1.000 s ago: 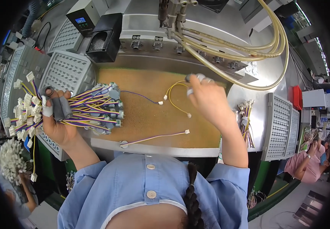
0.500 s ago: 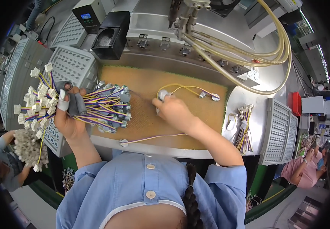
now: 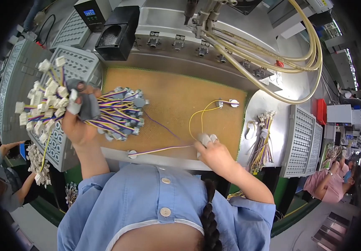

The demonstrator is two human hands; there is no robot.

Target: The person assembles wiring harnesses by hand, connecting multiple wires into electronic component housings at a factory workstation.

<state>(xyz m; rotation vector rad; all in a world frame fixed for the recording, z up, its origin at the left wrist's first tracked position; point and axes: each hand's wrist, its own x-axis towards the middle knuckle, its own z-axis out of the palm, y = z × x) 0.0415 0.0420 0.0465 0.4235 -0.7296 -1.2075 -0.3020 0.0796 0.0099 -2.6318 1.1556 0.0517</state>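
My left hand [image 3: 80, 119], with grey and white finger covers, is wrapped round a thick bundle of wire harnesses [image 3: 115, 115]. White plug connectors [image 3: 49, 100] fan out on its left, and small round metal parts [image 3: 138, 102] hang at the other end. My right hand [image 3: 218, 157], its fingertips in white covers, is closed near the mat's front edge, slightly blurred. Thin wires run to its fingertips: a purple wire [image 3: 161, 124] from the bundle, a yellow wire [image 3: 191, 121] and a white-and-purple wire [image 3: 163, 148]. Small round parts [image 3: 233, 103] lie at the mat's far right.
A tan mat [image 3: 168, 92] covers the bench before a metal fixture with clear hoses [image 3: 314, 50]. Grey trays [image 3: 299, 142] stand at both sides. More harnesses [image 3: 264, 140] lie right of the mat. A black box [image 3: 118, 33] stands behind. Other people work at both sides.
My right hand has moved from mid-mat toward me and to the right, drawing the wires along. A purple wire now stretches out from the bundle. My left hand keeps its grip.
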